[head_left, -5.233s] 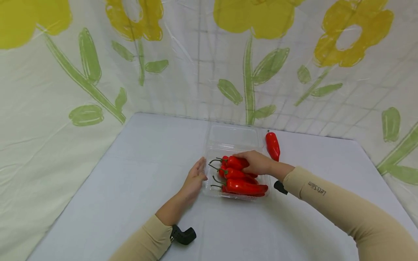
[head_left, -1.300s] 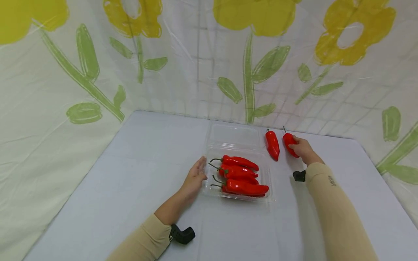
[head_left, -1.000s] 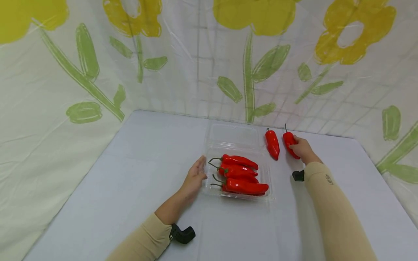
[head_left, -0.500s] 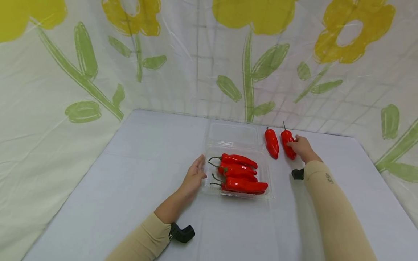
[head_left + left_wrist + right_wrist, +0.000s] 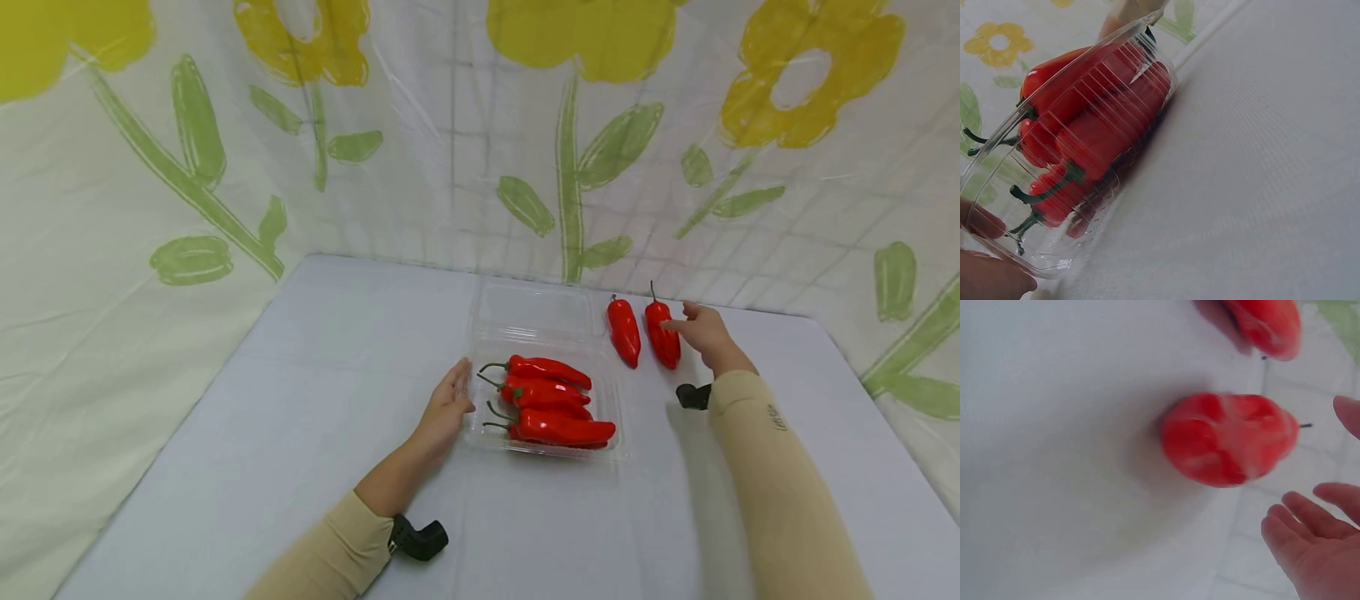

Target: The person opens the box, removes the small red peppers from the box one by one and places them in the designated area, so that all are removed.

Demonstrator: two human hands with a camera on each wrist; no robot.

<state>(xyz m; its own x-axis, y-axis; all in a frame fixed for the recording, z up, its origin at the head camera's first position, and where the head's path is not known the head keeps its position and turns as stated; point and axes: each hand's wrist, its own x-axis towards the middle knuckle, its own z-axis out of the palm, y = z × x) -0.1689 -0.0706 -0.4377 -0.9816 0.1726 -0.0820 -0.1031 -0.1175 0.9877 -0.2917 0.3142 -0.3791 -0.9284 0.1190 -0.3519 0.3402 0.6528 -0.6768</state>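
My left hand (image 5: 444,410) rests at the left side of a clear plastic clamshell container (image 5: 612,400), fingers straight along its wall and thumb near the front corner. Inside lie several red peppers (image 5: 562,427), their green stems pointing left. In the left wrist view their red bodies (image 5: 1107,137) show through the ribbed wall. My right hand (image 5: 708,332) is spread beside a red pepper (image 5: 663,343) on the table, stem toward the back. A gap shows between the fingers and that pepper (image 5: 1225,440) in the right wrist view. Left of it lies another red pepper (image 5: 623,333).
The container's lid (image 5: 536,310) lies folded back toward the far edge of the white table (image 5: 360,333). A curtain (image 5: 420,167) with yellow flowers hangs behind the table. Black wrist cameras (image 5: 420,540) are strapped to both forearms.
My right hand has moved from the container to the back right with a red pepper, set it beside the other one and let go. My left hand has stayed at the container.
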